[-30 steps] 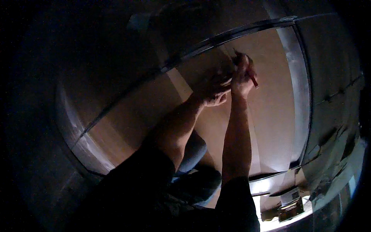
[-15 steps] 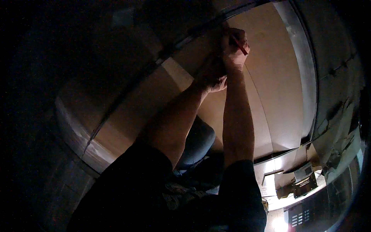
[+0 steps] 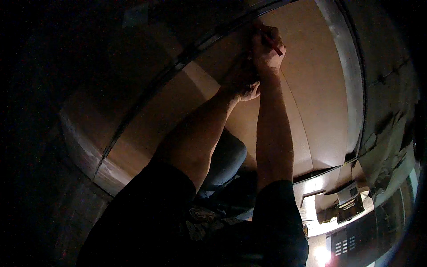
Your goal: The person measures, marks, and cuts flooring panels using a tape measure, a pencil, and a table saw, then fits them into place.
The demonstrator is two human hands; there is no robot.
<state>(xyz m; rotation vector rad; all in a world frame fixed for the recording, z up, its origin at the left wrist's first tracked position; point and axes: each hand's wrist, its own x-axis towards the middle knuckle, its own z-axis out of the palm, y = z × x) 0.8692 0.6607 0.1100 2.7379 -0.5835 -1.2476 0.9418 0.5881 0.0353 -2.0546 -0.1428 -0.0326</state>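
In the head view, my right hand [image 3: 268,55] is closed around a slim red pencil [image 3: 273,46], its back end sticking out over the hand. The hand rests low over a large tan board [image 3: 320,89], close to its dark far edge; the pencil's tip is lost in shadow. Just below and to the left, beside my right wrist, is my left hand [image 3: 248,91]. Shadow covers most of its fingers, so I cannot tell whether they hold anything.
A dark strip [image 3: 178,64] runs diagonally along the board's far side, and a thin seam [image 3: 302,118] crosses the board on the right. My knee [image 3: 229,160] shows beneath my arms. Brightly lit gear [image 3: 350,207] stands at lower right; the surroundings are very dark.
Both hands sit slightly higher in the picture, and the whole scene has shifted a little too. My right hand still grips the pencil.
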